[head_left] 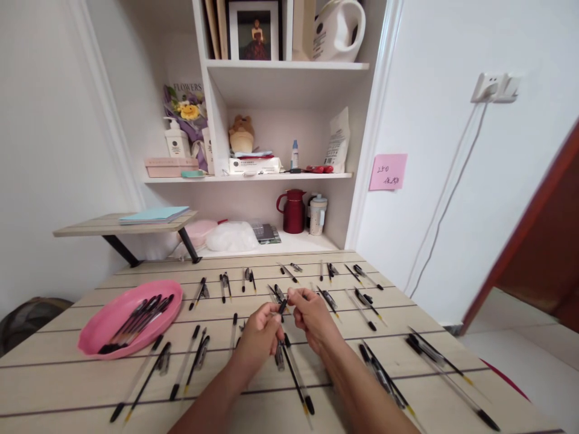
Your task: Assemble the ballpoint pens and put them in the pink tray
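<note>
Item: pen [282,306] | you are pinching it at both ends, left hand [259,337] and right hand [312,313] fingertips closing on it, between the hands | step: likely fitting its parts together | next move is calling for keeping both ends aligned | tray [113,307] is lying well left of the left hand

Pale slatted wooden table [54,386], strewn with loose black pens [141,381]; pink tray [113,313] of more pens at left.
</note>
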`<state>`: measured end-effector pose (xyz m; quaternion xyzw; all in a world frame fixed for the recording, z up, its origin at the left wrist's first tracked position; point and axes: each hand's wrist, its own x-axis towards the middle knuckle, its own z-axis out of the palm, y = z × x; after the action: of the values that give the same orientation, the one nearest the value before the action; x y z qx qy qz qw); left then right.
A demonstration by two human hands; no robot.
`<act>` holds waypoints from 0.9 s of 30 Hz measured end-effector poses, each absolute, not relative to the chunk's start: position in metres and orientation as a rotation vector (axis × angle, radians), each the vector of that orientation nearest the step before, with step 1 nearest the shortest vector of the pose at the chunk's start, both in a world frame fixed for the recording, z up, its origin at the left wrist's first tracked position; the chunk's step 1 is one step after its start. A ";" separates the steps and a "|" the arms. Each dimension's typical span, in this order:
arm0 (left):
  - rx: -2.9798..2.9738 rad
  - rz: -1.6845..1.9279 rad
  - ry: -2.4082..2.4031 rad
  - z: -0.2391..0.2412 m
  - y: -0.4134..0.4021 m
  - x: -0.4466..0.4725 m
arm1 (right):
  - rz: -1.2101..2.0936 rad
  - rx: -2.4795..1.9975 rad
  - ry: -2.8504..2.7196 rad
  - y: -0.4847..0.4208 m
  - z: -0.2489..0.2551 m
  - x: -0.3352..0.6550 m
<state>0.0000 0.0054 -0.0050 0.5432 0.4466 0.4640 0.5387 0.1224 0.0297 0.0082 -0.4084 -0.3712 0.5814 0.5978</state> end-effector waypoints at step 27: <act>1.098 0.940 0.901 -0.002 0.004 -0.005 | 1.446 -0.866 -0.874 0.033 0.003 0.121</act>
<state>-0.0047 0.0042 -0.0021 0.4850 0.3981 0.4150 0.6588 0.1212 0.0330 0.0025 -0.3707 -0.3743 0.6191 0.5824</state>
